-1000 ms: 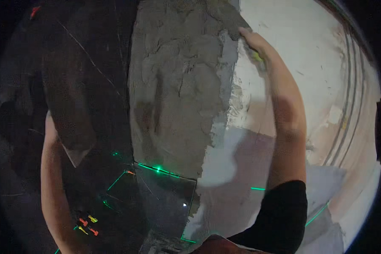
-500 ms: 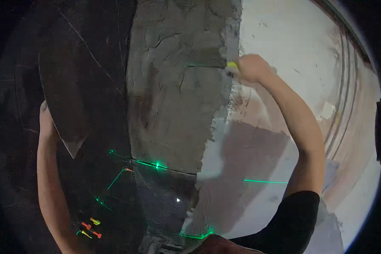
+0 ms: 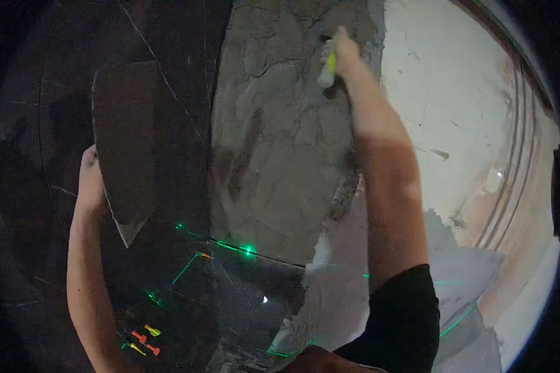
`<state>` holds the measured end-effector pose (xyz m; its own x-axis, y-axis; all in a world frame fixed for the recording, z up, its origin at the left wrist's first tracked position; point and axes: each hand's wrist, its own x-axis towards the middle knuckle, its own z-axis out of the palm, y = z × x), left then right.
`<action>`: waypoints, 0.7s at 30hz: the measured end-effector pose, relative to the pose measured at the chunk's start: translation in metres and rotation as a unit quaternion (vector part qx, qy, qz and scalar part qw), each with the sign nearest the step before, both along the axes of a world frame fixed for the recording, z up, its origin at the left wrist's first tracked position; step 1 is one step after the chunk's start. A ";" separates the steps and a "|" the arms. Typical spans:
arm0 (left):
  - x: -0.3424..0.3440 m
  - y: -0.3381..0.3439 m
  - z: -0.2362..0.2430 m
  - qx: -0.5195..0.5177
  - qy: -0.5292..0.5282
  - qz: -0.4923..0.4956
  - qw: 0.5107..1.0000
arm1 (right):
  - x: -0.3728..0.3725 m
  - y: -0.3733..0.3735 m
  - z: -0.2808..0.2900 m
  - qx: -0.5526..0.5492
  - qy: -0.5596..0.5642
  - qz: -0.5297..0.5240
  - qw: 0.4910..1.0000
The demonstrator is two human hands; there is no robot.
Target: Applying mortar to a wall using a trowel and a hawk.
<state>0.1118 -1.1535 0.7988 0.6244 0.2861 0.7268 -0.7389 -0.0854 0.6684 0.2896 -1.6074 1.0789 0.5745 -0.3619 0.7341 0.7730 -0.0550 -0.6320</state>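
On grey plaster (image 3: 280, 155): right hand (image 3: 348, 53) grips yellow-handled trowel (image 3: 327, 65); left hand (image 3: 92, 180) holds hawk board (image 3: 126, 143).

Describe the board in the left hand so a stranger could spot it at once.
Start at the grey wet plaster patch up the middle of the wall. Left of it, the left hand holds a flat dark board upright. Its pointed lower corner sets it apart from the dark wall behind.

Building site: wet plaster wall (image 3: 280, 155)

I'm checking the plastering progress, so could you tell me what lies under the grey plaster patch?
Under the grey plaster patch nothing shows; the coat hides it. Beside it, white wall lies bare, where the right hand holds a yellow-handled tool.
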 end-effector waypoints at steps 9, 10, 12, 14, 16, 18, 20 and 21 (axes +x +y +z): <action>-0.001 0.000 0.002 0.024 0.022 0.021 0.999 | 0.000 0.046 -0.008 -0.462 0.089 -0.387 0.793; -0.006 0.002 0.001 0.025 0.027 0.036 0.999 | 0.003 0.034 0.000 -0.515 0.062 -0.517 0.681; -0.003 0.008 -0.004 0.022 0.027 0.031 0.999 | -0.059 0.041 0.006 -0.524 0.024 -0.547 0.653; 0.008 0.000 0.007 0.045 0.002 -0.015 0.999 | -0.058 -0.020 0.052 -0.399 0.064 -0.556 0.727; 0.005 0.003 0.006 0.047 0.002 -0.022 0.999 | -0.050 -0.024 0.063 -0.388 0.064 -0.565 0.726; -0.005 0.001 0.006 0.030 0.026 0.010 0.999 | -0.060 -0.032 0.050 -0.391 0.089 -0.474 0.784; -0.009 -0.007 0.006 0.015 0.050 0.035 0.998 | -0.078 -0.046 0.030 -0.385 0.116 -0.385 0.830; -0.008 -0.006 0.006 0.021 0.050 0.027 0.998 | -0.089 -0.051 0.017 -0.377 0.128 -0.339 0.852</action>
<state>0.1037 -1.1596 0.8049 0.6788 0.2915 0.6740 -0.6626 -0.1526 0.7333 0.2006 -1.6587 1.0962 0.5983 -0.1550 0.7862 0.2437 -0.8995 -0.3628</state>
